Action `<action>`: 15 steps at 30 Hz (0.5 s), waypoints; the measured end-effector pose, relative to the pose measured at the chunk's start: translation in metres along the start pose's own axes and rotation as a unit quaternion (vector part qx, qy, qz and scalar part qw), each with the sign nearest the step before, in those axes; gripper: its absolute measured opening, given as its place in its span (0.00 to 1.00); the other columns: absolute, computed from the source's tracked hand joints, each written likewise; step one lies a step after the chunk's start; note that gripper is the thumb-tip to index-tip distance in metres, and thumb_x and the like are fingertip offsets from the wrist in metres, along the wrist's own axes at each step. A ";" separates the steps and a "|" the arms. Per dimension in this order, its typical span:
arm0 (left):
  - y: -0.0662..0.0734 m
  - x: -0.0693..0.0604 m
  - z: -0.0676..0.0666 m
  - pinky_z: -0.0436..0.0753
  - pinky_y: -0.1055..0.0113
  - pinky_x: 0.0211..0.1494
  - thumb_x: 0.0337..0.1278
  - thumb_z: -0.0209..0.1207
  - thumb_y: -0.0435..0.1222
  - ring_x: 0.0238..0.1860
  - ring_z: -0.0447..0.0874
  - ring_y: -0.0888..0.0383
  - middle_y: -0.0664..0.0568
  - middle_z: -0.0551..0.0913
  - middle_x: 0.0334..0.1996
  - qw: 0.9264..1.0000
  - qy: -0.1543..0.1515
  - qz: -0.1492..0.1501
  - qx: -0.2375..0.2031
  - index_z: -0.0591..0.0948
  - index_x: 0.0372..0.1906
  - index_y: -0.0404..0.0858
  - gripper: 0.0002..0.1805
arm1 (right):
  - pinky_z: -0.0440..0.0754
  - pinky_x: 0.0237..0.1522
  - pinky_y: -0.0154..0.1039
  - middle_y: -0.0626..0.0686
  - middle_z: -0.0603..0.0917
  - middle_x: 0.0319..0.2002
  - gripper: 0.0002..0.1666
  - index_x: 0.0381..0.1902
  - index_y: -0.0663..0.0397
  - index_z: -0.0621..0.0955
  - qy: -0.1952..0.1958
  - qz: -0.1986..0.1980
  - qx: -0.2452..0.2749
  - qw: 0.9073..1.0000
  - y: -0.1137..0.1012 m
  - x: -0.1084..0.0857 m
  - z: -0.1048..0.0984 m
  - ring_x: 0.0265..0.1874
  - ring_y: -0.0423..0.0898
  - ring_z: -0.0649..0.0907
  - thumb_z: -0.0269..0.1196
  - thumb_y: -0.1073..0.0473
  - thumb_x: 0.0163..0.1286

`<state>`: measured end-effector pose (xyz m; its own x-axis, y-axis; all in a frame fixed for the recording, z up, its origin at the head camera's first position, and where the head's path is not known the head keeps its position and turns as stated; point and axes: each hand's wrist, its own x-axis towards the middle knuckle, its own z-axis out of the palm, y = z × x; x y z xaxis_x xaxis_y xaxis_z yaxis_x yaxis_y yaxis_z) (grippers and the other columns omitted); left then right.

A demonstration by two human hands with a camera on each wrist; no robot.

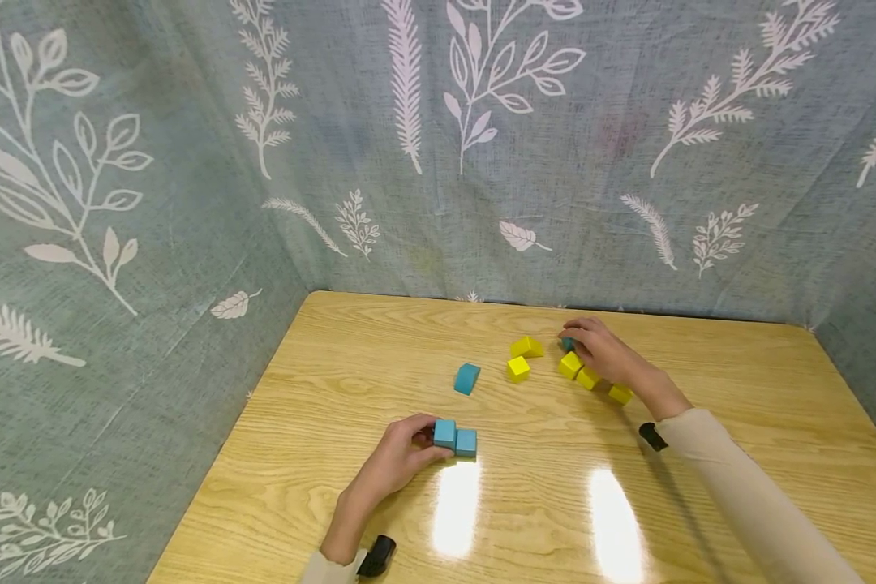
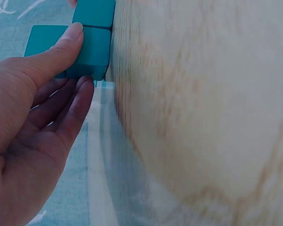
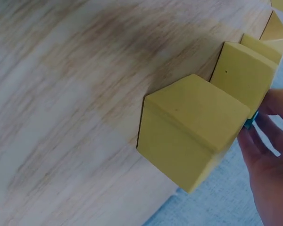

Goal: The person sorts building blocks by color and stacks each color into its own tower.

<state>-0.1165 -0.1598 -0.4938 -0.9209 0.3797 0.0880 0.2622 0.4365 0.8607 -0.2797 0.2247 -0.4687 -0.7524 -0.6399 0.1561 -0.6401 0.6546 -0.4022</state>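
My left hand pinches a small stack of blue blocks from its left side. Another blue block stands against the stack's right side. In the left wrist view the thumb lies across the upper block and the lower block, with fingers on the near face. Farther back, my right hand pinches a blue block, mostly hidden by its fingers. Yellow blocks stand just in front of that hand; the right wrist view shows a large yellow block up close.
A curved blue block lies alone mid-table. Near it are a curved yellow block and a yellow cube. Another yellow block sits under the right forearm. A patterned cloth surrounds the wooden table.
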 end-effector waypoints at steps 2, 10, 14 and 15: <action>0.000 0.000 0.001 0.86 0.65 0.45 0.59 0.71 0.32 0.42 0.85 0.55 0.52 0.85 0.42 1.000 -0.002 0.000 -0.001 0.84 0.53 0.35 0.17 | 0.79 0.57 0.63 0.72 0.77 0.58 0.17 0.57 0.72 0.81 0.003 -0.002 0.006 1.000 0.000 -0.002 -0.001 0.60 0.70 0.75 0.58 0.79 0.72; 0.001 0.001 0.001 0.86 0.66 0.46 0.60 0.71 0.32 0.42 0.85 0.54 0.51 0.85 0.43 1.000 -0.004 -0.001 0.000 0.84 0.53 0.34 0.16 | 0.83 0.50 0.58 0.66 0.80 0.51 0.13 0.48 0.67 0.82 0.037 0.008 0.025 0.999 0.000 -0.008 -0.005 0.51 0.64 0.80 0.64 0.79 0.67; 0.001 0.000 0.000 0.86 0.66 0.46 0.60 0.71 0.32 0.43 0.85 0.55 0.50 0.85 0.43 1.000 -0.004 -0.006 -0.002 0.84 0.53 0.34 0.17 | 0.83 0.49 0.59 0.67 0.78 0.53 0.16 0.52 0.68 0.80 0.059 0.013 0.021 0.998 0.001 -0.010 -0.007 0.51 0.64 0.79 0.65 0.78 0.68; 0.001 0.000 0.000 0.86 0.66 0.46 0.60 0.71 0.32 0.43 0.85 0.55 0.50 0.85 0.44 1.000 -0.004 -0.007 -0.004 0.84 0.53 0.34 0.16 | 0.83 0.48 0.59 0.68 0.78 0.53 0.17 0.54 0.68 0.79 0.063 0.014 0.019 0.998 0.001 -0.011 -0.008 0.50 0.64 0.79 0.65 0.78 0.68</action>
<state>-0.1166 -0.1596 -0.4928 -0.9225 0.3794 0.0715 0.2463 0.4356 0.8658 -0.2730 0.2352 -0.4638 -0.7854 -0.5636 0.2559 -0.6136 0.6546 -0.4415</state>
